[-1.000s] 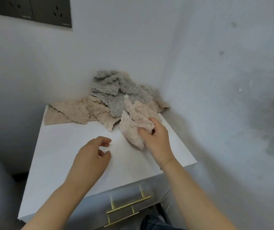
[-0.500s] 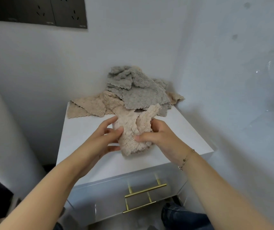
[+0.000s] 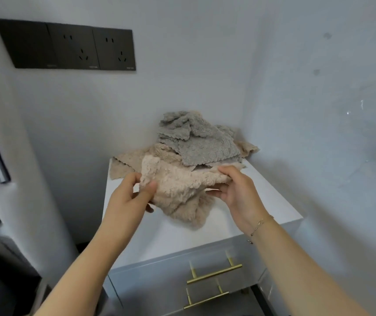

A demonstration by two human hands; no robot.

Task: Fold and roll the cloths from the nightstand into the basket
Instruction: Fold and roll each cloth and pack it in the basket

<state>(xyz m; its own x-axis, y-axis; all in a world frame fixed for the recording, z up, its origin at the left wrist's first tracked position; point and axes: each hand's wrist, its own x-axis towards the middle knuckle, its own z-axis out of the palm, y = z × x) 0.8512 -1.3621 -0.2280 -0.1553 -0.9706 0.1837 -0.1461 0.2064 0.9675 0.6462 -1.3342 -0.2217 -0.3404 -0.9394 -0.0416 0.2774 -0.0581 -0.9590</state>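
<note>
Holding one cloth by two sides

Both hands pinch the pink cloth. It stretches sideways between the left hand and right hand, sagging below the fingers onto the nightstand. Both hands are equally near.

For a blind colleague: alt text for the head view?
Both hands, left and right, hold a beige cloth above a white nightstand. Behind it lies a pile of grey and beige cloths.
</note>
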